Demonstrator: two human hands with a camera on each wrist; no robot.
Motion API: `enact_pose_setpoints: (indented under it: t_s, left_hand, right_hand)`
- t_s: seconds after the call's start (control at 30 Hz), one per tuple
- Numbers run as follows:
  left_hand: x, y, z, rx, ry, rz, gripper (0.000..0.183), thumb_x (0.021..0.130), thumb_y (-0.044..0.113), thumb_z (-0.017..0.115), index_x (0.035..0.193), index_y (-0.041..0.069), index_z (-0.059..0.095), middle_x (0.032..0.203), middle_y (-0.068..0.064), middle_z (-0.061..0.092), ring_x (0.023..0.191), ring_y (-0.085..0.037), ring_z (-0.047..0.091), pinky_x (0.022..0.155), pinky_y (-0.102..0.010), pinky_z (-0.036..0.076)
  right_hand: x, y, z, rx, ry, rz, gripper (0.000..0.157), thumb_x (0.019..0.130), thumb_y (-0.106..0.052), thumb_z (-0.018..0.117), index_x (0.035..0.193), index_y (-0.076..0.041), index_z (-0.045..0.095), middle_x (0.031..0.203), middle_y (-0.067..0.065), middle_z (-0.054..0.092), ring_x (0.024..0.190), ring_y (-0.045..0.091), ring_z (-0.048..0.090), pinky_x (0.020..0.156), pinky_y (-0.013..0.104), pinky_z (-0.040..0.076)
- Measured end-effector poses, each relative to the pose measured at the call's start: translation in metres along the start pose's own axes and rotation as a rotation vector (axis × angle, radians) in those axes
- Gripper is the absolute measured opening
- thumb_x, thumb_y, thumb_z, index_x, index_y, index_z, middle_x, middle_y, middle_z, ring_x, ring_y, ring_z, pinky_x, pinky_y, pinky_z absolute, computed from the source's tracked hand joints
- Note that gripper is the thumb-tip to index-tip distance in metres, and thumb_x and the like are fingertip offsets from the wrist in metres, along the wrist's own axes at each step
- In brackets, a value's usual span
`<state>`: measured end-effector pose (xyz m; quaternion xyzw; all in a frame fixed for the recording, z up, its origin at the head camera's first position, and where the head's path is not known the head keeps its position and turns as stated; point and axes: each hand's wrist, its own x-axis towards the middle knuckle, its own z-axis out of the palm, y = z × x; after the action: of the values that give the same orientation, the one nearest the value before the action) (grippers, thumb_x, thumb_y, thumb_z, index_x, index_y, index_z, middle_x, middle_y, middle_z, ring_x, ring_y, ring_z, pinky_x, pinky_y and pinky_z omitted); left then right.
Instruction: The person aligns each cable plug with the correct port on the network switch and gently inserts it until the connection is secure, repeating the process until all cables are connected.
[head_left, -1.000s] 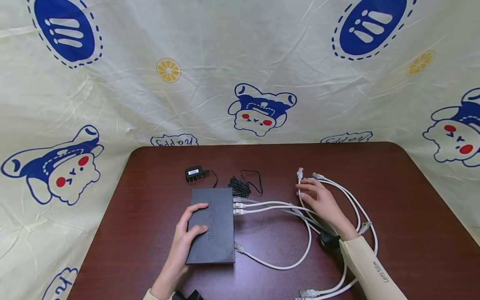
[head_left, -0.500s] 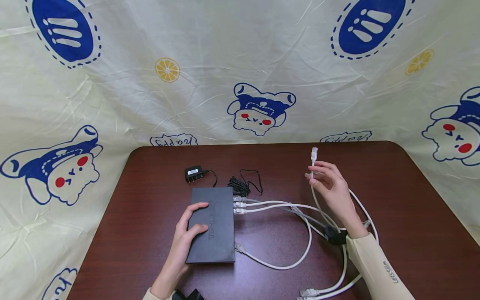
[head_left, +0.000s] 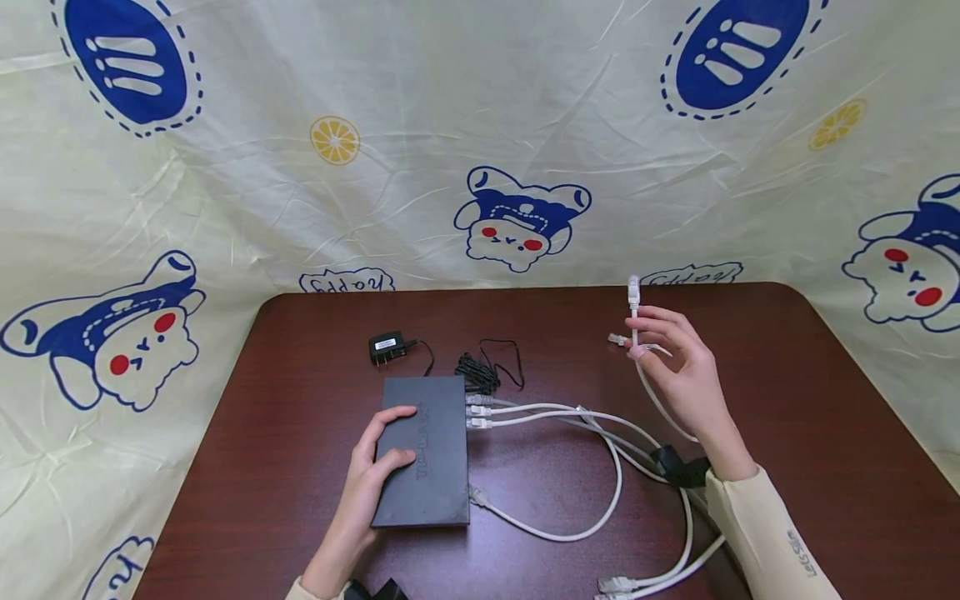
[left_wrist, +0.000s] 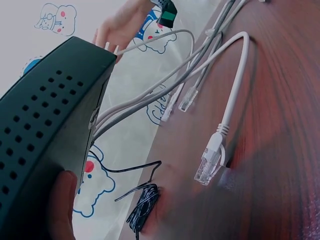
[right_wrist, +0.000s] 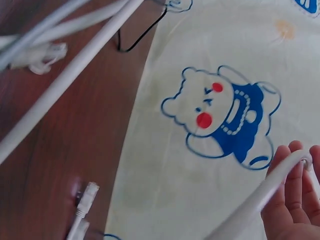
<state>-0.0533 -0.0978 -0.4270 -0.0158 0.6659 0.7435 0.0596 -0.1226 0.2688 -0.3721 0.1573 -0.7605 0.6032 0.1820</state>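
My left hand [head_left: 367, 471] grips the left side of a dark network switch [head_left: 431, 500], with "TP-LINK" on its top and vent holes in its side [left_wrist: 45, 110] in the left wrist view. Grey and white network cables [head_left: 551, 414] run from ports on its right side. Over the table's far right part, my right hand [head_left: 686, 367] pinches a white network cable just below its clear plug [head_left: 634, 292], which points up. The right wrist view shows that cable [right_wrist: 265, 190] bending at the fingers [right_wrist: 295, 195]. Another plug [head_left: 617, 340] is just left of this hand.
A black power adapter [head_left: 388, 348] and a bundled black cord [head_left: 477, 375] lie behind the switch. One cable's plug [left_wrist: 209, 162] is near the switch's front right corner. Two more plugs [head_left: 617, 585] lie at the table's front. A printed curtain [head_left: 420, 208] hangs behind.
My right hand has moved right and toward the table's far side, lifting the pinched cable's plug upward. My left hand and the switch have stayed put.
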Motion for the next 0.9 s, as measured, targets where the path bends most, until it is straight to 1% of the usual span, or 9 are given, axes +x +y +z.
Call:
enact_pose_setpoints:
  t_s: [0.13, 0.27, 0.47, 0.53, 0.6, 0.67, 0.73, 0.8, 0.9]
  left_hand:
    - [0.0, 0.001, 0.001, 0.007, 0.004, 0.002, 0.048, 0.082, 0.002, 0.058, 0.128, 0.017, 0.056, 0.135, -0.006, 0.044, 0.112, -0.029, 0.041, 0.086, -0.043, 0.036]
    - [0.001, 0.002, 0.002, 0.002, 0.01, 0.003, 0.048, 0.082, 0.002, 0.058, 0.128, 0.017, 0.056, 0.135, -0.006, 0.043, 0.111, -0.03, 0.041, 0.085, -0.043, 0.037]
    - [0.002, 0.004, 0.003, -0.007, 0.018, 0.007, 0.048, 0.082, 0.002, 0.057, 0.127, 0.018, 0.056, 0.134, -0.007, 0.044, 0.111, -0.03, 0.041, 0.084, -0.043, 0.038]
    - [0.002, 0.004, 0.003, -0.007, 0.016, 0.01, 0.048, 0.082, 0.002, 0.057, 0.127, 0.018, 0.056, 0.134, -0.007, 0.043, 0.111, -0.03, 0.041, 0.084, -0.043, 0.037]
    - [0.003, 0.005, 0.004, -0.012, 0.013, 0.012, 0.048, 0.082, 0.002, 0.057, 0.127, 0.018, 0.056, 0.134, -0.007, 0.043, 0.112, -0.03, 0.041, 0.084, -0.044, 0.037]
    - [0.003, 0.006, 0.004, -0.017, 0.013, 0.01, 0.048, 0.082, 0.002, 0.057, 0.128, 0.018, 0.056, 0.134, -0.007, 0.042, 0.112, -0.03, 0.04, 0.084, -0.044, 0.037]
    - [0.003, 0.007, 0.005, -0.025, 0.014, 0.011, 0.048, 0.082, 0.002, 0.057, 0.128, 0.018, 0.056, 0.135, -0.007, 0.042, 0.112, -0.03, 0.04, 0.084, -0.044, 0.037]
    - [0.003, 0.008, 0.005, -0.03, 0.014, 0.012, 0.048, 0.082, 0.001, 0.057, 0.128, 0.018, 0.056, 0.135, -0.007, 0.042, 0.113, -0.03, 0.04, 0.084, -0.043, 0.037]
    - [0.003, 0.009, 0.006, -0.035, 0.014, 0.014, 0.048, 0.082, 0.001, 0.057, 0.128, 0.018, 0.056, 0.135, -0.007, 0.041, 0.113, -0.03, 0.04, 0.084, -0.043, 0.037]
  right_hand:
    - [-0.003, -0.007, 0.005, -0.028, -0.013, -0.061, 0.032, 0.08, 0.022, 0.059, 0.112, 0.015, 0.06, 0.125, 0.016, 0.051, 0.093, 0.015, 0.058, 0.079, 0.018, 0.047]
    - [-0.007, -0.014, 0.01, -0.025, -0.026, -0.09, 0.03, 0.079, 0.023, 0.06, 0.108, 0.015, 0.06, 0.122, 0.015, 0.054, 0.093, 0.015, 0.057, 0.078, 0.018, 0.046]
    - [-0.014, -0.025, 0.018, 0.06, -0.048, -0.071, 0.027, 0.081, 0.021, 0.058, 0.107, 0.013, 0.061, 0.117, 0.011, 0.059, 0.088, 0.016, 0.055, 0.071, 0.018, 0.047]
    - [-0.017, -0.028, 0.021, 0.051, -0.056, -0.054, 0.029, 0.081, 0.021, 0.057, 0.108, 0.013, 0.06, 0.113, 0.008, 0.061, 0.084, 0.015, 0.055, 0.068, 0.017, 0.046]
    - [-0.02, -0.031, 0.024, 0.037, -0.055, -0.031, 0.03, 0.082, 0.02, 0.058, 0.111, 0.01, 0.061, 0.104, 0.006, 0.062, 0.079, 0.014, 0.054, 0.064, 0.018, 0.045]
    - [-0.022, -0.033, 0.026, 0.004, -0.07, -0.015, 0.033, 0.082, 0.018, 0.059, 0.114, 0.009, 0.06, 0.095, 0.005, 0.061, 0.074, 0.013, 0.053, 0.059, 0.02, 0.043]
    - [-0.024, -0.034, 0.03, -0.003, -0.073, -0.001, 0.035, 0.082, 0.017, 0.061, 0.116, 0.007, 0.061, 0.09, 0.007, 0.058, 0.069, 0.012, 0.051, 0.055, 0.022, 0.04]
    - [-0.026, -0.033, 0.033, -0.017, -0.081, -0.006, 0.037, 0.081, 0.016, 0.063, 0.117, 0.005, 0.061, 0.089, 0.009, 0.057, 0.066, 0.012, 0.048, 0.052, 0.025, 0.037]
    - [-0.028, -0.032, 0.037, -0.023, -0.096, -0.015, 0.039, 0.08, 0.016, 0.065, 0.116, 0.004, 0.062, 0.093, 0.008, 0.057, 0.063, 0.012, 0.044, 0.049, 0.026, 0.034]
